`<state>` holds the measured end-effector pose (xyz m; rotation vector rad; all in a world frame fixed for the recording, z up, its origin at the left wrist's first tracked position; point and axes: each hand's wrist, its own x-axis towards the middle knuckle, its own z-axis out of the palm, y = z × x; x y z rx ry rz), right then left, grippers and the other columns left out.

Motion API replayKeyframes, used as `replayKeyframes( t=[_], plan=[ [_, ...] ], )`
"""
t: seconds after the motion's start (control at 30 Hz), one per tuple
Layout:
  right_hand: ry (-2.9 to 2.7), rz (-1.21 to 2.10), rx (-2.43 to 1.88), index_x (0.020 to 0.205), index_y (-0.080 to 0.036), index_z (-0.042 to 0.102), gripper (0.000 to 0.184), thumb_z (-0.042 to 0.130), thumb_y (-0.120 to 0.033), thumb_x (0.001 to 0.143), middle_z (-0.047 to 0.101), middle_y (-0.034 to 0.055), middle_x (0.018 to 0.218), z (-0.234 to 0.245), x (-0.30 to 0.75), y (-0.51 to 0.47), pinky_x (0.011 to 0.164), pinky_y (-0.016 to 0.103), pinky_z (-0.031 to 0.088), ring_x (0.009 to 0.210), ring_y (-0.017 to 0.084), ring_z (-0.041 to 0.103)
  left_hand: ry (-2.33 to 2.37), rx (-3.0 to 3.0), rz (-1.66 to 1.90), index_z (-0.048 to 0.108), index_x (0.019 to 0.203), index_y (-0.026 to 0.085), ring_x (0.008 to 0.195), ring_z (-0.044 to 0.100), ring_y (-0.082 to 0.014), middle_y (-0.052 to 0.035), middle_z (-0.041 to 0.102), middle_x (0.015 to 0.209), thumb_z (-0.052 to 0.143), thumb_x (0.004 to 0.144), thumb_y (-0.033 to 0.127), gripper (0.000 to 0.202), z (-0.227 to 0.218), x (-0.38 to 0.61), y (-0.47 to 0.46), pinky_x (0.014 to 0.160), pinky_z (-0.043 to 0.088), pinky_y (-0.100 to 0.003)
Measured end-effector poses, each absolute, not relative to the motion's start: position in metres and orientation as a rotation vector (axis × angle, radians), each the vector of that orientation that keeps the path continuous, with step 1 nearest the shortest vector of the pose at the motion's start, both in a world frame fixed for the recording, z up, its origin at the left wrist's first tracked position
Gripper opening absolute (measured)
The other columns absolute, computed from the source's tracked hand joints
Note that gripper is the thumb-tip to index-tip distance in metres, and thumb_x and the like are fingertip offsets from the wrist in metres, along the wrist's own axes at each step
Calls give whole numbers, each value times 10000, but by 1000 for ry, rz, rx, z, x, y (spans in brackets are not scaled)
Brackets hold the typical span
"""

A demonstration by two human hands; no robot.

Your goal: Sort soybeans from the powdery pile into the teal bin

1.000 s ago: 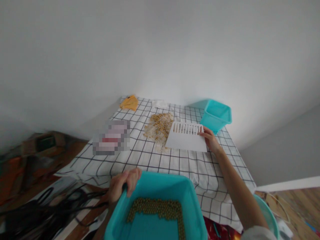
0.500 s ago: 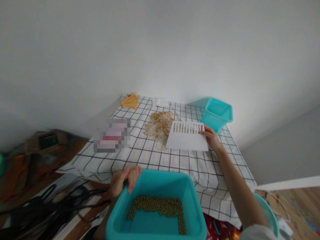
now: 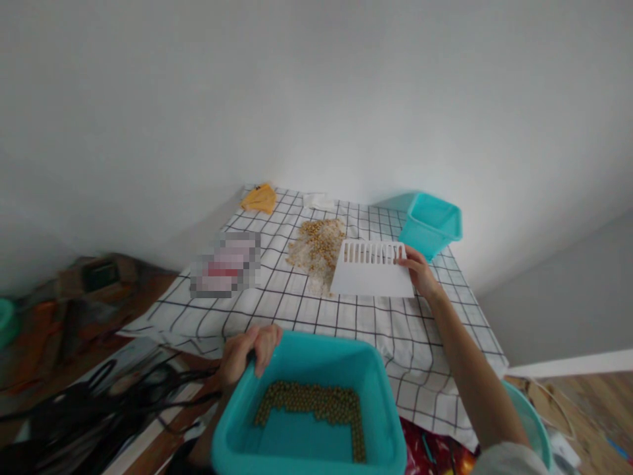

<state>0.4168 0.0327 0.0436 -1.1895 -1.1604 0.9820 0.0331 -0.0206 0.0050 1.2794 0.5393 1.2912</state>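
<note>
My left hand (image 3: pixel 254 351) is closed over the left rim of a teal plastic tub (image 3: pixel 376 379) at the front edge of the table. Inside that tub lie many small round gold-brown balls (image 3: pixel 316 401), gathered along its far and right sides. With my right hand (image 3: pixel 419 272) I grip the right end of a white slotted plastic panel (image 3: pixel 373 280), which is tilted with its slots toward the wall. Just left of the panel, a pile of gold balls (image 3: pixel 316 236) mixed with pale grains or flakes spreads on the checked cloth.
A smaller teal bin (image 3: pixel 430 224) stands at the table's back right. A yellow cloth (image 3: pixel 260 198) and a white tissue-like piece (image 3: pixel 318 201) lie at the back. A blurred pinkish item (image 3: pixel 227 265) is on the left. Black cables (image 3: pixel 163 389) hang at lower left.
The view has shifted very slightly. Both hands, the tub and the white panel stay in practically the same places.
</note>
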Motion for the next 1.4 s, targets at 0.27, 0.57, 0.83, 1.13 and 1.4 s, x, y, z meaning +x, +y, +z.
replayKeyframes(
  t=[0.27,0.57,0.83,1.13,1.4],
  plan=[
    [-1166,987,-1193,836,-243,719,214,693,-273,626,697,-7,823,44,416,32,687,312,439,751,211,584,574,1239,1340,373,342,199,364,349,-134,-1,397,295,362,984,350,660,8,39,-25,613,343,-382],
    [-1167,982,-1187,854,-240,713,231,689,-276,627,699,-3,841,44,417,31,695,312,441,758,207,591,500,1232,1348,393,368,186,381,359,-126,6,406,314,341,1005,309,650,6,39,-24,625,345,-364],
    [-1189,1030,-1155,807,-220,698,184,693,-252,626,664,-7,781,45,413,29,646,285,429,696,175,561,427,1254,1362,404,388,187,380,360,-121,13,413,333,297,1022,279,649,1,38,-22,610,343,-350],
    [-1223,1020,-1151,776,-220,671,129,678,-250,650,647,-5,788,46,412,28,642,291,411,706,177,557,408,1304,1330,404,395,182,384,372,-122,12,410,334,290,1021,280,644,3,36,-20,606,341,-350],
    [-1215,1052,-1162,841,-226,702,194,692,-244,648,668,-4,810,42,414,33,650,291,421,727,184,570,423,1340,1314,404,392,185,376,375,-123,14,406,326,292,1021,297,649,1,33,-19,601,347,-351]
  ],
)
